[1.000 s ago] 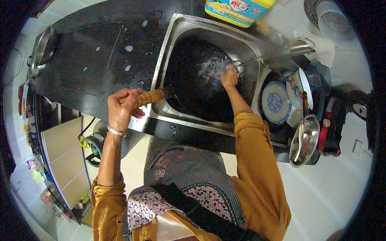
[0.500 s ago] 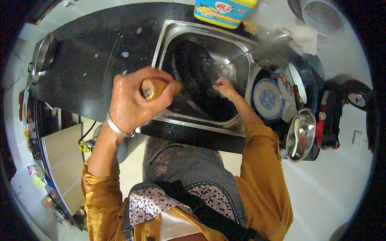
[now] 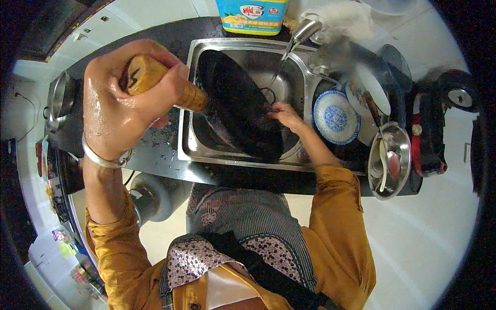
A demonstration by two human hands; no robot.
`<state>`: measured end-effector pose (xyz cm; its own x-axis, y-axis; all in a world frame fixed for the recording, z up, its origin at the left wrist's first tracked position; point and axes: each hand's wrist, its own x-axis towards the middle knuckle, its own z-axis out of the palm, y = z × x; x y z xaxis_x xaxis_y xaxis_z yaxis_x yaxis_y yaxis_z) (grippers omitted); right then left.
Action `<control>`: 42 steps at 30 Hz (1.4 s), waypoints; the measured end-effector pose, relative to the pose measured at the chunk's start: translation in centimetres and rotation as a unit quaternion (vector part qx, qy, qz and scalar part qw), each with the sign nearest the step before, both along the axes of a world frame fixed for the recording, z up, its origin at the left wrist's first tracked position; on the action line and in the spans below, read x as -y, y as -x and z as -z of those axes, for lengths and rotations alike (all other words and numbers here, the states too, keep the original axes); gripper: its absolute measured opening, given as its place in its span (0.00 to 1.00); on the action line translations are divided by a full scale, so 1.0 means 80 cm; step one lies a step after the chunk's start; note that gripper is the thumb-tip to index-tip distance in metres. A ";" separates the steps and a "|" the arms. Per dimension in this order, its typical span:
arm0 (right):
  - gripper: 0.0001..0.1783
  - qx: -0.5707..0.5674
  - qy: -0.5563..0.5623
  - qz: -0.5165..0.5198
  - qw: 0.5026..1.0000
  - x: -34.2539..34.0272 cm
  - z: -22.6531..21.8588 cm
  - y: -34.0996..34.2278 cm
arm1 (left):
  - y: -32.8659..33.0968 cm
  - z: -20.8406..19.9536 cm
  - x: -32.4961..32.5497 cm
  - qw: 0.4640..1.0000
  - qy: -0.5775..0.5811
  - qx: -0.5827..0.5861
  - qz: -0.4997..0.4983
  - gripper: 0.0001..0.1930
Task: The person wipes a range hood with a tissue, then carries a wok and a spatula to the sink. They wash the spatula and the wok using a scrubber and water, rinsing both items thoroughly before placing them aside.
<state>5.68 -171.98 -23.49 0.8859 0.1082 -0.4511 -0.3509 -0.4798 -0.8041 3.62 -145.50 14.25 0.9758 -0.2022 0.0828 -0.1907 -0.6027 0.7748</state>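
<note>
The left hand [image 3: 116,106] is wrapped tight around the wooden handle [image 3: 192,97] of the black wok [image 3: 232,98]. The right hand [image 3: 285,116] has bent fingers at the wok's right edge; whether they are clamped on it I cannot tell. The hands are well apart. The wok stands steeply tilted inside the metal sink [image 3: 183,129]; a second ago it lay flatter, with water splashing in it, and the left hand was lower and closer to the person.

Water runs from the tap [image 3: 306,32] just beyond the wok's right side, where bare sink floor shows. Left of the sink's rim, the wet black tabletop [image 3: 155,168] stretches toward a metal pan [image 3: 62,95]. On the right, a blue-patterned dish [image 3: 337,118] sits near the rim, narrowing the room beside the right forearm.
</note>
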 end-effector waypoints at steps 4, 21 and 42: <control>0.15 0.013 0.050 0.009 0.999 0.007 -0.007 -0.007 | -0.007 0.052 -0.028 0.997 0.063 0.019 0.032 0.08; 0.15 0.169 0.257 -0.174 0.935 -0.068 0.075 -0.041 | 0.031 0.238 -0.183 0.953 0.087 -0.281 -0.077 0.18; 0.10 0.142 -0.015 -0.308 0.940 -0.158 0.047 -0.035 | 0.028 0.227 -0.175 0.965 0.044 -0.239 -0.103 0.10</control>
<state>8.46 -159.33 -27.28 0.7347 0.6499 -0.1943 0.2178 -0.4974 -0.8398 1.36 -131.47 -3.95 0.9256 -0.0118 -0.3784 0.3180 -0.5181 0.7940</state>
